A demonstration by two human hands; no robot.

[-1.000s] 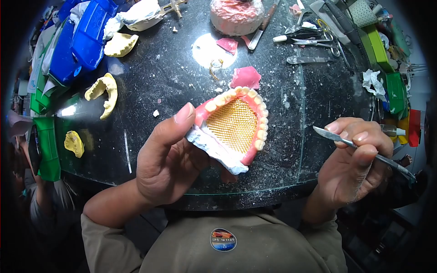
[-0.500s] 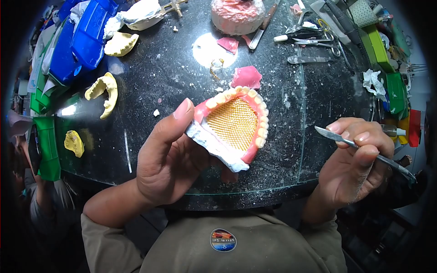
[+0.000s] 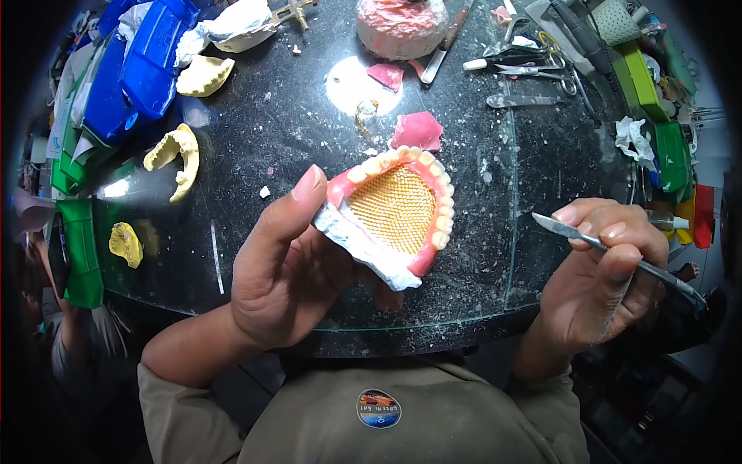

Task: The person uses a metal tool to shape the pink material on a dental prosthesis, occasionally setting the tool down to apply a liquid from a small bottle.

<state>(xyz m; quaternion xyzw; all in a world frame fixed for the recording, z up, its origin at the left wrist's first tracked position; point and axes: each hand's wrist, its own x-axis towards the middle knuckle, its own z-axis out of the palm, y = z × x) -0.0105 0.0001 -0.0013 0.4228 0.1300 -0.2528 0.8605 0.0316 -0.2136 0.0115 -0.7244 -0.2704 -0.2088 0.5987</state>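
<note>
Shifting slightly leftward in the head view, the denture model [image 3: 393, 215] is sitting in the left hand [image 3: 282, 267], above the near edge of the dark tabletop [image 3: 255, 116], its thumb pressing near the pink rim. The right hand [image 3: 607, 271] is pinching a slim metal blade [image 3: 568, 230], also drifting a little left, well apart from the model. Yellow casts [image 3: 184, 158] are lying toward the left edge; pink wax [image 3: 417, 131] is resting beyond the model; scissors [image 3: 533, 72] are lying toward the far right corner. Green and blue bins [image 3: 143, 66] are crowding the left side.
</note>
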